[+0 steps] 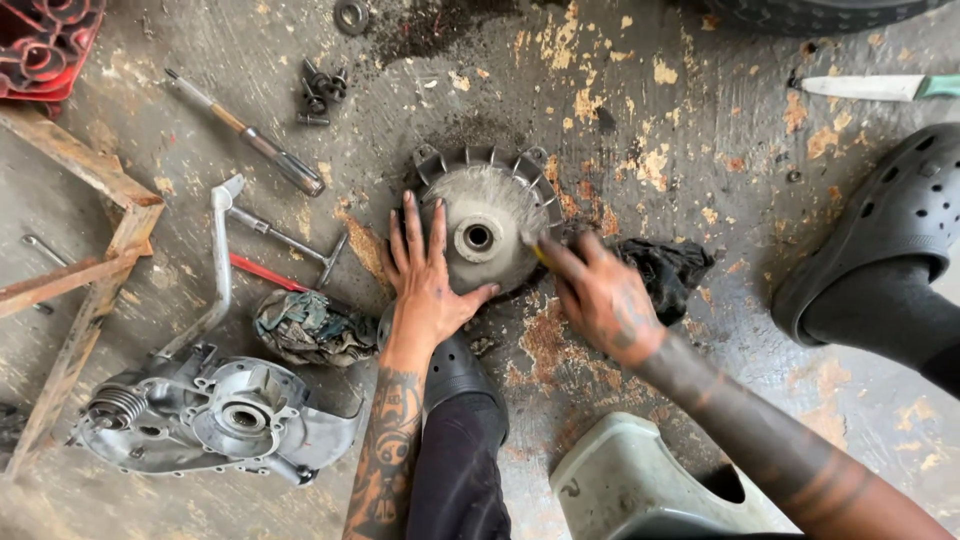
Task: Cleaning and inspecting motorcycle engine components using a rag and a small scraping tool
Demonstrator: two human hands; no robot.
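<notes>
The single head-worn camera looks almost straight down, close over the stained concrete floor [700, 120] where the person crouches.

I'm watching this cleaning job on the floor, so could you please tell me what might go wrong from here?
1. The left hand lies flat on the finned metal disc, beside where the right hand works a small yellow-handled tool; a slip could catch the fingers.
2. The disc sits loose on the gritty floor, so it may shift or pick up dirt.
3. The bolts and screwdriver lie scattered nearby and could be kicked away.
</notes>
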